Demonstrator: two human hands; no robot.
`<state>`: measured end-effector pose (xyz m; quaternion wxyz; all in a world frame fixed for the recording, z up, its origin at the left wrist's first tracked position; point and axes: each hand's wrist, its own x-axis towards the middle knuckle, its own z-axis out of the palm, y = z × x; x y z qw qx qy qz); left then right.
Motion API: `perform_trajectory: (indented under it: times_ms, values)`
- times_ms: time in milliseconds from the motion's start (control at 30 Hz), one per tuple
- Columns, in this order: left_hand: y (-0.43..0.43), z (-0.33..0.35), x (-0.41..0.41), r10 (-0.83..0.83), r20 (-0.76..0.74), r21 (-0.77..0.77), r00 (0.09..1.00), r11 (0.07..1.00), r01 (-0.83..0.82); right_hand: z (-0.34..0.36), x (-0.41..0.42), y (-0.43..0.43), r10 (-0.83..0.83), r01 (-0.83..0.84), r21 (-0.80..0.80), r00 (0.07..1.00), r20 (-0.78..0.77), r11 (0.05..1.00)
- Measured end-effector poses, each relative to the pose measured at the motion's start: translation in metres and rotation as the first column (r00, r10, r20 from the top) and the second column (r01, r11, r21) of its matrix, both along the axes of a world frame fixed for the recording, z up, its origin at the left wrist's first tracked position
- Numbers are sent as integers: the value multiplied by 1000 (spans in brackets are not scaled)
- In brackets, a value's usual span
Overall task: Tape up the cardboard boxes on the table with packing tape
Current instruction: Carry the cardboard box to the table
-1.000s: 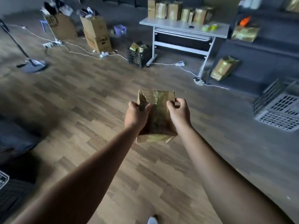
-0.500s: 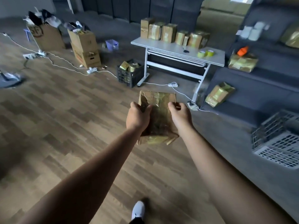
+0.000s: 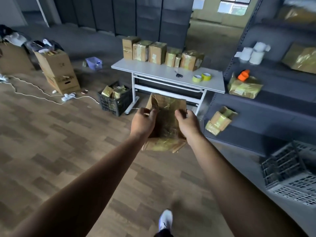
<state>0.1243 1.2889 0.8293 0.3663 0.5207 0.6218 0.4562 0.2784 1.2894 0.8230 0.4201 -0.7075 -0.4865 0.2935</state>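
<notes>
Wood floor (image 3: 59, 134) fills most of the view, with grey shelving (image 3: 273, 106) along the right. The white worktop (image 3: 153, 70) stands ahead and carries a row of taped cardboard boxes (image 3: 157, 53) upright along its far edge. A black crate (image 3: 113, 103) of gold packets sits on the floor just beside the worktop's left leg.

The held box (image 3: 168, 122) is in the air over the floor, in front of the worktop and not touching it. Its long axis runs away from the person toward the worktop, far end raised. The top face is glossy with yellowish tape and its far-left corner is torn.

The left hand (image 3: 142, 123) grips its left side and the right hand (image 3: 188, 124) its right side, thumbs on top, fingers curled round the edges.

Two tape rolls (image 3: 201, 77) lie side by side near the worktop's right end. One white shoe (image 3: 165, 218) shows at the bottom edge.
</notes>
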Motion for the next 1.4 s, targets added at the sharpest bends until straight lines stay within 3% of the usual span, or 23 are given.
perform_trajectory:
  times_ms: [200,367,633,833,967,1067,1267,1400]
  values:
    - [153,2,38,18,143,-103,990,995,-4,3,50,155,-15,14,5,1000,26,1000]
    - [268,8,50,9,99,-166,995,986,8,20,72,281,20,-19,-5,999,27,1000]
    - [434,-5,47,-61,355,-351,933,916,193,15,77,456,52,-51,-40,999,2,998]
    - [571,-5,52,-103,590,-272,801,909,317,6,79,590,43,-39,-96,998,41,995]
    - [664,0,58,-80,501,-355,862,889,289,19,80,675,34,-22,-158,997,75,987]
    - [723,9,68,-134,504,-275,853,912,306,26,85,728,24,-3,-210,995,97,978]
    - [817,2,88,-171,457,-212,873,932,294,23,97,816,34,-47,-292,998,-48,955]
    - [883,-15,93,-117,398,-217,910,952,217,11,101,878,52,-64,-334,998,-46,940]
